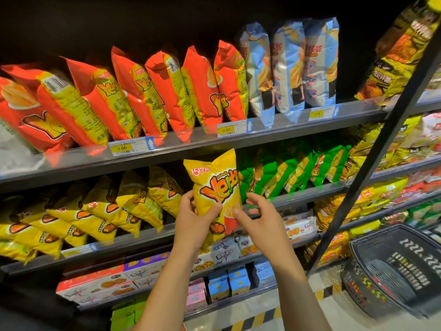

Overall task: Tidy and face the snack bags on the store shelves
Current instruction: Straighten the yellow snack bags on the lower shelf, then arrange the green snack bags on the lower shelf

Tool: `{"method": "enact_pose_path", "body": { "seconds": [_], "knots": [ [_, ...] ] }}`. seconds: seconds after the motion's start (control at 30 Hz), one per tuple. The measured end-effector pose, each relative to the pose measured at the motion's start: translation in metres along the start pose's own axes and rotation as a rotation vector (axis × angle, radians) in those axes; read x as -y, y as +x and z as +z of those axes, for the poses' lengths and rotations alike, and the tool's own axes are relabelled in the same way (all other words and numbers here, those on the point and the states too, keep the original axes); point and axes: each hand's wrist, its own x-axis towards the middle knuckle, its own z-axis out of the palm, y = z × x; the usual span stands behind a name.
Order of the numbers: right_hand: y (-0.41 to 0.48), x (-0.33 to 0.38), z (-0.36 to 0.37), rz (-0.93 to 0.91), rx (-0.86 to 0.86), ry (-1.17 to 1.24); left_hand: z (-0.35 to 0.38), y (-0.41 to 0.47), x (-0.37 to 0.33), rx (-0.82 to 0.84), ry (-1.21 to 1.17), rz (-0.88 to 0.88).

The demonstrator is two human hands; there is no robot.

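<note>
Head view: your left hand point(191, 220) grips the yellow bag point(216, 185) by its lower left corner, thumb across the front. The bag stands upright above that hand, before the middle shelf point(307, 195), between the yellow row point(100, 211) and the green bags point(293, 173). Your right hand point(261, 217) is loose, its thumb tip at the bag's right edge.
</note>
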Motion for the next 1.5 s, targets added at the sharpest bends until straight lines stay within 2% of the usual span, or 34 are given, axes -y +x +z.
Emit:
{"method": "enact_pose_path", "body": {
  "seconds": [0.17, 0.33, 0.5, 0.77, 1.2, 1.5],
  "knots": [
    [0.037, -0.01, -0.004, 0.051, -0.104, -0.056, -0.003, 0.024, 0.009, -0.066, 0.044, -0.051],
    [0.089, -0.009, 0.009, 0.019, -0.139, -0.246, -0.001, 0.046, 0.019, -0.146, 0.049, -0.082],
    [0.123, -0.001, 0.022, 0.026, -0.178, -0.394, 0.014, 0.078, 0.023, -0.275, 0.19, -0.039],
    [0.154, -0.011, 0.041, 0.087, -0.183, -0.582, 0.04, 0.115, 0.038, -0.454, 0.175, -0.089],
    [0.163, -0.025, 0.051, 0.033, -0.232, -0.562, 0.039, 0.13, 0.064, -0.578, 0.315, -0.237],
    [0.157, -0.027, 0.043, -0.017, -0.258, -0.42, 0.038, 0.125, 0.069, -0.542, 0.389, -0.22]
  ]
}}
